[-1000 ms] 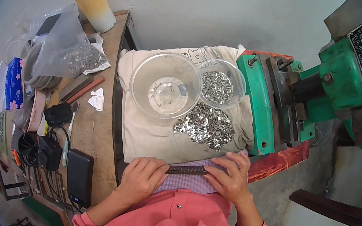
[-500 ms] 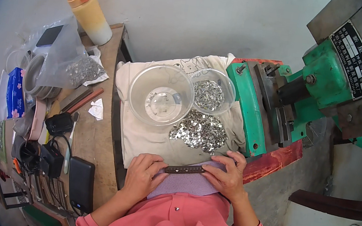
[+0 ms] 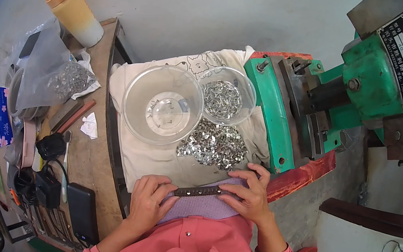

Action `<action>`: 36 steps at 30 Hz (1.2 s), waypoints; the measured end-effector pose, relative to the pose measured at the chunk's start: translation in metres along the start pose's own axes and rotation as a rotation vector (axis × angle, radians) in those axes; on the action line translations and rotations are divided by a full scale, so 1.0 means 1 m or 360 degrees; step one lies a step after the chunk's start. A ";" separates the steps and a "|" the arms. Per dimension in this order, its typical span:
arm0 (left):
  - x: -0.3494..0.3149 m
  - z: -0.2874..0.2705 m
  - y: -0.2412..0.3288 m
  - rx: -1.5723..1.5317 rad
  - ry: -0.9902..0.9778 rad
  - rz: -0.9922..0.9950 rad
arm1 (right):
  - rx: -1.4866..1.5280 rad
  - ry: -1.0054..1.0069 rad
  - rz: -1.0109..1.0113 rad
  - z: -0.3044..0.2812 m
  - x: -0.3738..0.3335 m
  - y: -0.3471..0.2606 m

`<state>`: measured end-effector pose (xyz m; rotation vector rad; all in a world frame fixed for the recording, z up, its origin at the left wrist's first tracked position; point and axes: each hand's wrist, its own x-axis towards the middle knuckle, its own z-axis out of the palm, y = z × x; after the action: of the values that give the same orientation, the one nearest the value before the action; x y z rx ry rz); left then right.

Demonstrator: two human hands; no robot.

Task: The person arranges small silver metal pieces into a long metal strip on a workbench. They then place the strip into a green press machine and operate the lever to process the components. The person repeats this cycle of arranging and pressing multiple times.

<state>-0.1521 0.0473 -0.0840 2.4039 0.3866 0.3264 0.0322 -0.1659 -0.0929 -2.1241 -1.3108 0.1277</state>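
A thin dark metal strip point(image 3: 200, 192) lies across the near edge of a cream cloth point(image 3: 155, 163). My left hand point(image 3: 147, 202) pinches its left end and my right hand point(image 3: 249, 194) presses its right end with the fingertips. Just beyond the strip is a loose pile of small shiny metal pieces point(image 3: 214, 144) on the cloth. Behind it stand a large clear bowl point(image 3: 162, 104), almost bare inside, and a smaller clear bowl point(image 3: 224, 97) full of the same shiny pieces.
A green press machine point(image 3: 350, 90) with a red base stands at the right. A wooden bench point(image 3: 84, 161) at the left carries an orange-capped bottle point(image 3: 73, 9), a plastic bag of metal pieces point(image 3: 61, 78), a dark power bank point(image 3: 82, 212), cables and a blue packet point(image 3: 2, 116).
The view has shifted slightly. Both hands stay on the strip; the right fingers have slid inward along it.
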 end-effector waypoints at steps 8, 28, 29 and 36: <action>0.000 -0.001 0.000 0.0005 -0.0032 -0.0022 | 0.0076 -0.0056 0.0074 -0.003 0.005 -0.003; 0.001 -0.001 0.001 0.0034 -0.0035 0.0019 | -0.0021 0.0157 -0.0046 0.004 0.006 -0.024; 0.001 -0.002 0.001 0.0033 -0.0036 0.0015 | -0.0026 0.0170 -0.0099 0.006 0.008 -0.027; -0.001 -0.003 0.001 0.0030 -0.0051 0.0004 | -0.0007 0.0106 -0.0329 0.026 0.019 -0.041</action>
<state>-0.1538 0.0478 -0.0817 2.4252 0.3739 0.2862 0.0003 -0.1254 -0.0861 -1.9649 -1.4817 -0.0318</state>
